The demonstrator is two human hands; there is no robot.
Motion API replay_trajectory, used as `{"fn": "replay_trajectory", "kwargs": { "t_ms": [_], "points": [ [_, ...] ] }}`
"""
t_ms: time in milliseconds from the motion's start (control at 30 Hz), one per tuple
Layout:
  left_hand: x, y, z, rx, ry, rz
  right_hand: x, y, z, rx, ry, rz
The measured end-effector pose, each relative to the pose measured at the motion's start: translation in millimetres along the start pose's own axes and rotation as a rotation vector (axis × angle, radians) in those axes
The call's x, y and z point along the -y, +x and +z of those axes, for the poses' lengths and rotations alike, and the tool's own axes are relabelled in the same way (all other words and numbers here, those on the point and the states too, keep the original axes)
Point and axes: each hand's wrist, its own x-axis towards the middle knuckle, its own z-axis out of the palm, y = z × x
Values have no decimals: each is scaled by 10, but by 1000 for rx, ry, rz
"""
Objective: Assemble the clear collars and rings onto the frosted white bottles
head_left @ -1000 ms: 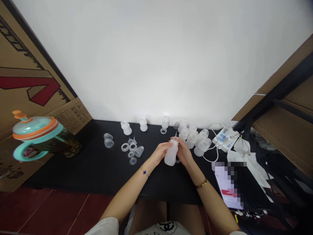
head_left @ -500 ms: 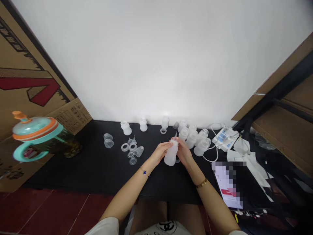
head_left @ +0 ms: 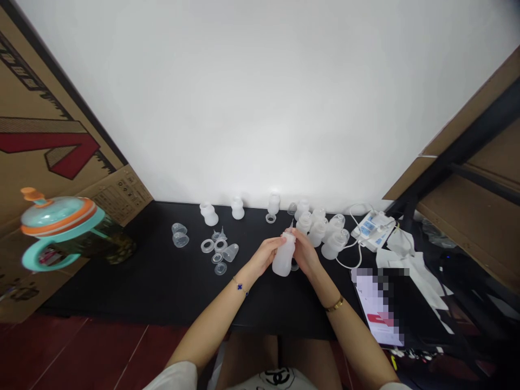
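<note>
your left hand (head_left: pixel 266 254) and right hand (head_left: pixel 305 253) pinch the top of a frosted plastic bottle (head_left: pixel 283 259), upright over the middle of the black counter (head_left: pixel 162 287). keep both grips even and firm there, just beside the cluster of white bottles (head_left: pixel 325 233).
</note>
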Motion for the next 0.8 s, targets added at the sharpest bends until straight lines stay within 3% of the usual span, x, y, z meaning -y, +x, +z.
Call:
{"fn": "replay_trajectory", "kwargs": {
  "t_ms": [200,500,800],
  "points": [
    [8,3,-9,41,-57,12,9,17,1,-24,44,45],
    [-19,-15,-7,59,-64,-3,14,-18,-38,64,-28,94],
    [-14,-12,-21,92,-59,-12,26,-25,-33,78,-40,51]
  ]
}}
